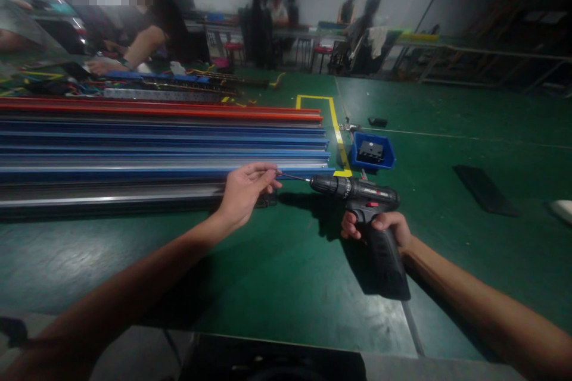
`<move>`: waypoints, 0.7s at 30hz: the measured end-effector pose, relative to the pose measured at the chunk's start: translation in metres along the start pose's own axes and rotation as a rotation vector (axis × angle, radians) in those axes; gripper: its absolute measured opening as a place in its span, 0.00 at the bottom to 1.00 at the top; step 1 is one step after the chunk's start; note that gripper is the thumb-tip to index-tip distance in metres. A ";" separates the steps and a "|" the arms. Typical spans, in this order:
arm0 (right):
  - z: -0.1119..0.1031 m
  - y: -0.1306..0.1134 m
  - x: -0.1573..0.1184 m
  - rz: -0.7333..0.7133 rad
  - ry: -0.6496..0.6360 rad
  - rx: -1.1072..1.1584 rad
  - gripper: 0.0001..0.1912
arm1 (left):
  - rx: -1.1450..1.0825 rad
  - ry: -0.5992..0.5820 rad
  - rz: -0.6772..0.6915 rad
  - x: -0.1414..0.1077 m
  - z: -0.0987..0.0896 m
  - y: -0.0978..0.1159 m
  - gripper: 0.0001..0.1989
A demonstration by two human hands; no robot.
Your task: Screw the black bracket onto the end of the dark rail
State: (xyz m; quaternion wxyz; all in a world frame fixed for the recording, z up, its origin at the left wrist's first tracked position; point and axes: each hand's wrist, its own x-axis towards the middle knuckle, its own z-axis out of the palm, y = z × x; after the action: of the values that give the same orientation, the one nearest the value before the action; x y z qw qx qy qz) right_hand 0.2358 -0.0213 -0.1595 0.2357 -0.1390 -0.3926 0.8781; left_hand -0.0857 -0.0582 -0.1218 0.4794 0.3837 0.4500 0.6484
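Note:
My right hand (378, 227) is wrapped round the handle of a black cordless drill (357, 190), held tilted over the table with its chuck facing left. A long thin driver bit (295, 177) sticks out of the chuck. At the bit's tip, my left hand (245, 190) is closed in a pinch; whatever lies between thumb and finger is too small to make out. Just behind and left of that hand lie long blue metal profiles (179, 164), and a black profile (111, 195) nearer to me ends beside it.
Red profiles (156, 108) lie behind the blue ones. A blue bin (388, 162) holding a dark metal part stands beyond the drill, near yellow tape (337, 131). Farther right is a flat black piece (485, 190). Another person's arm (145, 46) reaches over wires at the back left.

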 end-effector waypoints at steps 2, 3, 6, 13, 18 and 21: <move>0.000 -0.001 -0.001 -0.003 0.006 -0.013 0.21 | -0.008 -0.009 -0.001 0.000 -0.001 0.000 0.16; 0.000 -0.001 -0.001 0.005 0.008 -0.013 0.21 | -0.011 -0.014 -0.001 0.000 -0.002 0.000 0.16; -0.001 -0.001 -0.002 0.035 0.003 0.009 0.21 | -0.013 -0.041 0.000 0.000 -0.005 -0.001 0.15; -0.003 -0.001 -0.003 0.036 0.013 -0.012 0.21 | 0.019 -0.088 0.016 -0.001 -0.011 -0.004 0.11; -0.003 -0.001 -0.003 0.035 0.012 -0.024 0.21 | 0.046 -0.096 0.058 -0.002 -0.010 -0.006 0.08; -0.003 -0.001 -0.003 0.049 0.020 0.008 0.22 | 0.080 -0.080 0.108 -0.004 -0.010 -0.008 0.06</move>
State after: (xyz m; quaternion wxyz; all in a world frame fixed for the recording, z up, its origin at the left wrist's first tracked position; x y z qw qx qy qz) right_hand 0.2401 -0.0208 -0.1602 0.2184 -0.1563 -0.3831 0.8838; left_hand -0.0919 -0.0636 -0.1327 0.4456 0.4519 0.4349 0.6389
